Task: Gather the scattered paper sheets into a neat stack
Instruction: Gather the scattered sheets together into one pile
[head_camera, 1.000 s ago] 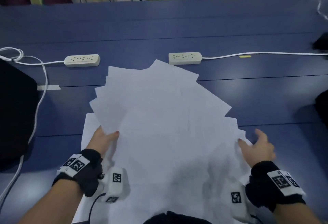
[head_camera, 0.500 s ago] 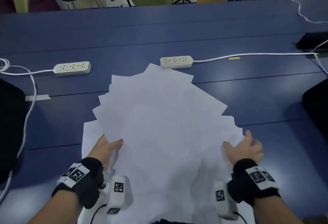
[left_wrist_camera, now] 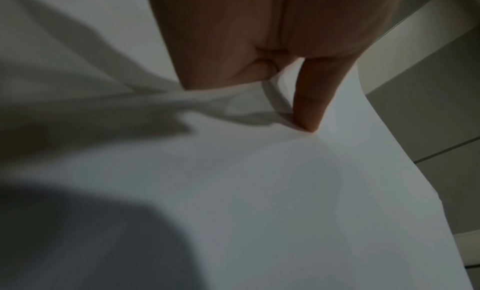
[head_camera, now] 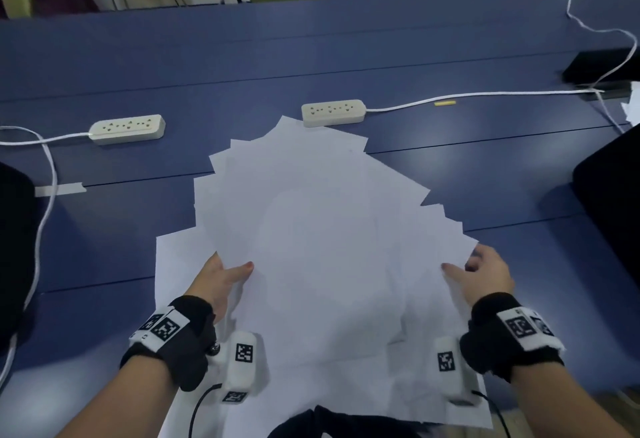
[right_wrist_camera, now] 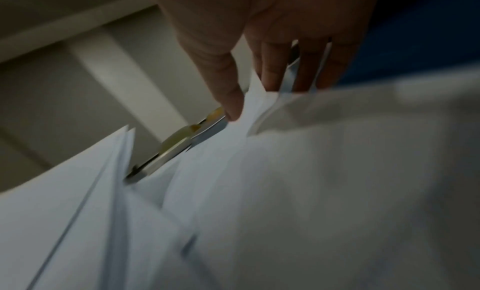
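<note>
Since the earlier frame the right hand (head_camera: 485, 276) has slid inward, bunching the fan's right edge. The paper sheets (head_camera: 322, 247) lie fanned on the blue counter (head_camera: 346, 56), corners pointing toward 12 o'clock, long axis running from the person to the power strip (head_camera: 332, 112). The left hand (head_camera: 221, 278) pinches the left edge, thumb on top. The right grip grasps several sheets; its wrist view is blurred. The near edge is cut off.

We cannot see the left hand (head_camera: 221, 276) fingers beyond the thumb: the paper sheets (head_camera: 322, 236) cover them. The sheets' near edge is cut off by the head view's bottom border. The right wrist view is motion-blurred; individual sheet edges merge there.
</note>
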